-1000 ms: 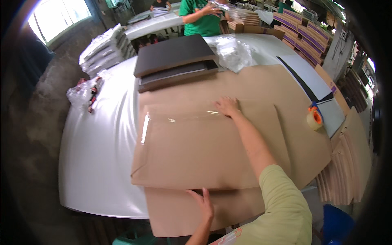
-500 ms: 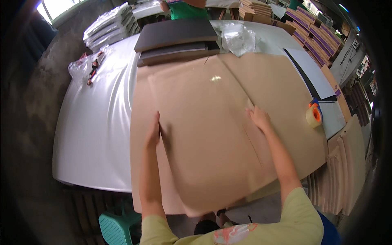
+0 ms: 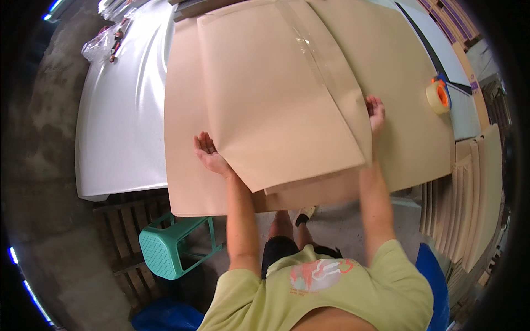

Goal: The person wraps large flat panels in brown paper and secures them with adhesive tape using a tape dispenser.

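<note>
A flat package wrapped in brown kraft paper [image 3: 276, 99], with clear tape along its seam, lies in front of me. Its near end is tilted up off the larger brown paper sheet [image 3: 408, 105] spread beneath. My left hand [image 3: 212, 153] is palm up beside the package's left edge, fingers loosely bent and holding nothing. On the right side my right hand [image 3: 375, 113] pokes out past the edge, palm up, its fingers slightly curled and apart from the paper. Both forearms pass by or under the package's near corners; exactly where they touch it is hidden.
A tape roll on an orange-and-blue dispenser [image 3: 439, 96] sits on the right. White sheeting [image 3: 124, 116] covers the table's left part, with a plastic bag [image 3: 99, 47] on it. A green stool [image 3: 165, 251] stands below. Folded cardboard [image 3: 475, 193] leans at the right.
Both hands have turned palm up and moved to the package's sides. The package's near end has risen. My view has tilted down toward my body.
</note>
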Action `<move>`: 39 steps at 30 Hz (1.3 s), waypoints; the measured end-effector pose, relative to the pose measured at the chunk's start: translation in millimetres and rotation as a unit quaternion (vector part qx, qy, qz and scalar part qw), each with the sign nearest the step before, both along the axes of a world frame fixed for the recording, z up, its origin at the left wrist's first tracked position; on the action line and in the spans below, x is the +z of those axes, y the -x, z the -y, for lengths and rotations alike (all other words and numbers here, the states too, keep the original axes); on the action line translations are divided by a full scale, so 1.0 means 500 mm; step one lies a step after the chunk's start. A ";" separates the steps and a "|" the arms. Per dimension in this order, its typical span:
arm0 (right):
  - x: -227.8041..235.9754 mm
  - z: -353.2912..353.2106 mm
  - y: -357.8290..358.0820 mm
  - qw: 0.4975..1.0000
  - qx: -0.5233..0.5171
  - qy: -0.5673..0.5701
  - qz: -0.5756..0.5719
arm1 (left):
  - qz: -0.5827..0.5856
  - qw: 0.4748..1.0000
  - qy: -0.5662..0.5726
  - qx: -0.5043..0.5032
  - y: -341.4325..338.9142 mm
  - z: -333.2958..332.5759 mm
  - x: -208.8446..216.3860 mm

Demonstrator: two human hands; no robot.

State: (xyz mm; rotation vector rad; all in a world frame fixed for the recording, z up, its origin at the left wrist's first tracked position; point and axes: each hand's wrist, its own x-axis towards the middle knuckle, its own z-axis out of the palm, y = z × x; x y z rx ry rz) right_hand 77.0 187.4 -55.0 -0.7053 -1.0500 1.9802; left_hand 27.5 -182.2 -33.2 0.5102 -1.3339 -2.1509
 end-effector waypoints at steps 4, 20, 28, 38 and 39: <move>0.062 -0.065 -0.060 0.860 0.327 -0.366 0.140 | 0.035 0.914 0.309 -0.259 -0.019 0.134 0.044; 0.071 0.016 -0.021 0.632 0.277 -0.535 0.488 | 0.184 0.675 0.702 -0.135 -0.025 0.047 0.004; 0.094 0.297 -0.286 0.531 0.366 -0.714 0.271 | 0.098 0.612 0.711 -0.331 -0.287 -0.037 0.021; 0.114 0.001 -0.062 0.879 0.245 -0.169 0.373 | 0.280 0.907 0.205 -0.239 -0.006 0.042 0.137; 0.108 -0.011 -0.025 0.885 0.216 -0.196 0.364 | 0.285 0.894 0.287 -0.194 0.026 0.029 0.104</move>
